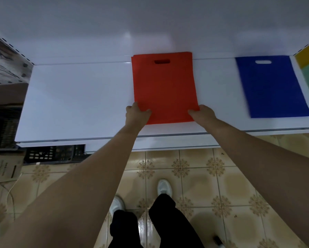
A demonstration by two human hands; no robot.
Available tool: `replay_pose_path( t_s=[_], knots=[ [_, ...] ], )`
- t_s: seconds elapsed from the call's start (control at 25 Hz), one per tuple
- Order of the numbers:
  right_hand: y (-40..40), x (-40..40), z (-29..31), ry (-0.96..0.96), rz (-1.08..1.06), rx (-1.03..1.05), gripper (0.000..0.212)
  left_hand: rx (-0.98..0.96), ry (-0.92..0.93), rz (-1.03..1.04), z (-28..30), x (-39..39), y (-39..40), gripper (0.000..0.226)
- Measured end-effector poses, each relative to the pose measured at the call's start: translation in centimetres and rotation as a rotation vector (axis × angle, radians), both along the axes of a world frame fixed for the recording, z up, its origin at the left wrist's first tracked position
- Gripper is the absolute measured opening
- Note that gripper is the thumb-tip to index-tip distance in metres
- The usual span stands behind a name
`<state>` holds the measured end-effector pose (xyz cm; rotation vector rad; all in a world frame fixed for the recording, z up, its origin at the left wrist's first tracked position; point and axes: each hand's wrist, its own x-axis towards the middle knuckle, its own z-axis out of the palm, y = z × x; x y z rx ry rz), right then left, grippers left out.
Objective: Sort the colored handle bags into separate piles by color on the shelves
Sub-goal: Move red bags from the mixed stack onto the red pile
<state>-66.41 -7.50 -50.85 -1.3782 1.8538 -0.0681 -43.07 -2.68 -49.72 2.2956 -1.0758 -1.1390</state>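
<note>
Left hand (136, 114) and right hand (203, 113) pinching red bag's (165, 86) near corners, flat on shelf (75, 97)

A shop or stockroom interior. A white metal display shelf (75, 97) with a perforated upright (0, 36) extends ahead of both hands. Left of the left hand (136, 114), black plastic crates (55, 153) and a cardboard box (3, 169) stand on the patterned tile floor (203, 185). Flat coloured handle bags (273, 86) lie right of the right hand (203, 113).
</note>
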Motion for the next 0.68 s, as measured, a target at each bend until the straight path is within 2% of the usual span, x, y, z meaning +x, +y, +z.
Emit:
replay_pose_path(
  t_s=[0.12,0.2,0.36,0.48,0.68],
  knots=[
    [0.8,-0.2,0.8,0.081,0.076,0.038,0.069,-0.039,0.056,-0.022,1.4,0.4,0.7,0.06],
    [2.0,0.0,2.8,0.109,0.118,0.004,0.079,-0.079,0.021,-0.058,3.8,0.7,2.2,0.061],
    [5.0,3.1,10.5,0.035,0.213,-0.246,0.072,-0.166,0.003,-0.059,10.5,1.5,6.0,0.07],
    [8.0,6.5,17.4,0.008,0.328,-0.449,0.066,-0.312,0.069,-0.066,15.9,2.3,10.2,0.064],
    [13.9,13.6,29.1,-0.03,0.557,-0.831,0.051,-0.546,0.003,-0.189,24.3,7.3,17.3,0.054]
  ],
)
